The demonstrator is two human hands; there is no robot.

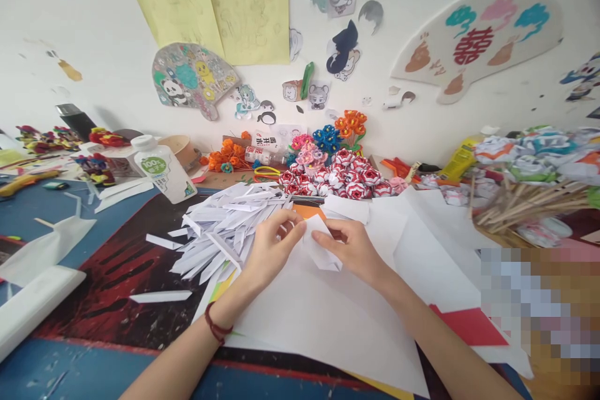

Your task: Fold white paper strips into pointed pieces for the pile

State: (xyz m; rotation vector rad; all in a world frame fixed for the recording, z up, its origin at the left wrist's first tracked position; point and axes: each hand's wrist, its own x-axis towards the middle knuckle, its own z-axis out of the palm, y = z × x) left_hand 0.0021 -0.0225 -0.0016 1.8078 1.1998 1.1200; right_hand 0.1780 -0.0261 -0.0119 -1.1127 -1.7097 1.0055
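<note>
1. Stretched the left forearm (178,359) and right forearm (445,350) in over the surface (107,365) from the near edge, with a dark red bracelet (215,325) on the left wrist.
2. Held the folded paper (321,253) up between the left hand (269,247) and right hand (359,250), above a large white sheet (328,325).
3. Pinched its upper left edge in the left fingers (291,239), thumb against forefinger.
4. Gripped its right side in the right fingers (325,241), thumb across the near face and the others partly hidden behind.
5. Had a heap of white strips (225,225) just beside the left hand, overlapping in many directions, and one loose strip (162,296) lying nearer, apart from the heap.
6. Saw a red sheet (473,327) past the right forearm, partly under it.
7. Had red-and-white flowers (340,175) bunched beyond the hands, with blue flowers (327,139) and tall orange flowers (351,125) behind.
8. Saw a white bottle (163,169) tilted on the far left, and a bundle of wooden sticks (509,209) on the far right, under more paper flowers (539,153).
9. Faced a pale wall (337,90) hung with two decorated fans, the right one (482,37) bearing a red emblem.
</note>
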